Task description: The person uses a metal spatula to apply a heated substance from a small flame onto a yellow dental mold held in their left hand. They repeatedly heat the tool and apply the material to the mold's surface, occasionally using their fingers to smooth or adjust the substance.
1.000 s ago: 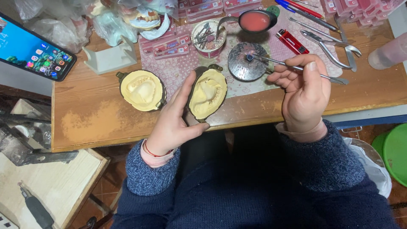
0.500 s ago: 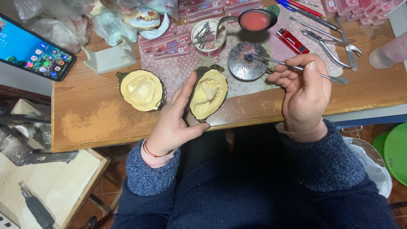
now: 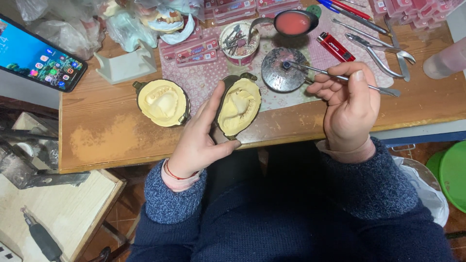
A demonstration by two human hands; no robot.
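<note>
Hands are busy at the near edge of a wooden table (image 3: 111, 140). The left hand (image 3: 196, 140) holds a mould (image 3: 239, 106) tipped up on the table edge. One finger lies long and straight up its left side. The thumb presses on its near rim, and the other fingers are hidden under it. The right hand (image 3: 349, 104) pinches a thin metal tool (image 3: 315, 72) between thumb and curled fingers. The tool's tip rests on a round grey metal dish (image 3: 281, 75), just right of the mould and a bit farther away.

It looks like the tool tip is at the dish, not yet at the mould. Work inside the mould would call for a slow, steady tip, since the shape in there looks bumpy and easy to scratch.

The mould is egg-shaped, with a dark metal rim and a pale yellow filling that looks hard and chalky. A second mould (image 3: 162, 102) of the same kind lies flat to the left, apart from the hand. Both sit near a pink dotted cloth (image 3: 204, 80).

Farther away are a spoon (image 3: 291, 22) full of smooth pink stuff, a red lighter (image 3: 334, 47), shiny pliers (image 3: 383, 53) and a small tin (image 3: 238, 43) of metal bits. A phone (image 3: 41, 58) with a lit screen lies far left.
</note>
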